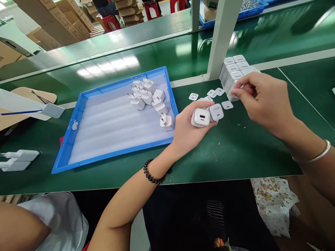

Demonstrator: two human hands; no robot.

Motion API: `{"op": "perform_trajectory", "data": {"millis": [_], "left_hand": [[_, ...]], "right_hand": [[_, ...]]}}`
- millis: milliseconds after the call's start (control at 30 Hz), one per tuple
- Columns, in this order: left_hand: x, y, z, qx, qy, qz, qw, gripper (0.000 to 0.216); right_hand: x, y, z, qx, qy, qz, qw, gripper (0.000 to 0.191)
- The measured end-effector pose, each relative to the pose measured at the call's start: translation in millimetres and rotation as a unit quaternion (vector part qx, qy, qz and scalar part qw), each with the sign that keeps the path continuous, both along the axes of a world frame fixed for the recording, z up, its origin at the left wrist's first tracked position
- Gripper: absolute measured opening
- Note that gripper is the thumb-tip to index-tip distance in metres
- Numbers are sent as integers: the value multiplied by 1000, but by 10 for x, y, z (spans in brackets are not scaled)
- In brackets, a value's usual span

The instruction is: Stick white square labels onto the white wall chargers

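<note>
My left hand (187, 130) grips two white charger plugs (206, 115) side by side, their port faces turned up. My right hand (264, 101) reaches to a stack of small white square stickers (232, 71) beside a white post, with its fingertips pinched at the stack's near edge. A few loose white stickers (212, 94) lie on the green table between my two hands. To the left stands a blue tray (78, 115) lined with white foam, holding several more white charger plugs (149, 96) at its far right corner.
A white post (222, 35) rises just behind the sticker stack. White adapters (18, 159) lie at the left table edge. A board with a blue pen (21, 112) sits far left. Cardboard boxes (65, 21) and red stools stand beyond the conveyor.
</note>
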State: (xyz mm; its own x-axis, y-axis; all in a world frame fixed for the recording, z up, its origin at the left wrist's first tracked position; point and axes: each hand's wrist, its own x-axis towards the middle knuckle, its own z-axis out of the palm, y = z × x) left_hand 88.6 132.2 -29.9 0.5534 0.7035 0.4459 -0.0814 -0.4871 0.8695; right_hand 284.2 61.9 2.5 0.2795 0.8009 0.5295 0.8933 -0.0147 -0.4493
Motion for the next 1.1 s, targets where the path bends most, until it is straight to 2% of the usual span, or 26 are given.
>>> {"op": "perform_trajectory", "data": {"millis": [67,133,200,267,333,367,467,633,800,867,1000,1100], "left_hand": [[0,-14,6,-12,11,-4,1000,34],[1,-28,14,-20,20,-6,1000,32],[3,-42,20,-23,24,-4,999,32],[4,-56,20,-20,28,-1,999,31],[6,-67,15,-9,33,-1,999,29],[7,-72,13,-2,37,-2,999,27],[12,-74,15,-4,53,-3,999,22],[19,-53,29,-67,90,6,994,25],[20,-52,7,-33,113,-3,993,20],[22,-56,3,-22,120,2,993,19],[26,-63,15,-32,106,11,994,24],[23,-75,25,-53,86,10,995,26]], "right_hand": [[-37,-41,71,20,69,5,997,14],[-74,-69,119,23,184,50,981,15],[-108,-82,142,-13,335,122,934,14],[-140,-88,149,-84,447,191,869,18],[-175,-95,149,-149,488,238,827,28],[-194,-99,146,-168,486,249,821,31],[-244,-116,129,-182,460,246,833,30],[-268,-122,53,-179,444,225,849,16],[-255,-103,-37,-188,407,209,869,22],[-262,-94,-46,-172,388,201,883,18],[-302,-100,8,-91,375,169,907,14],[-325,-142,61,-80,366,183,909,17]]}}
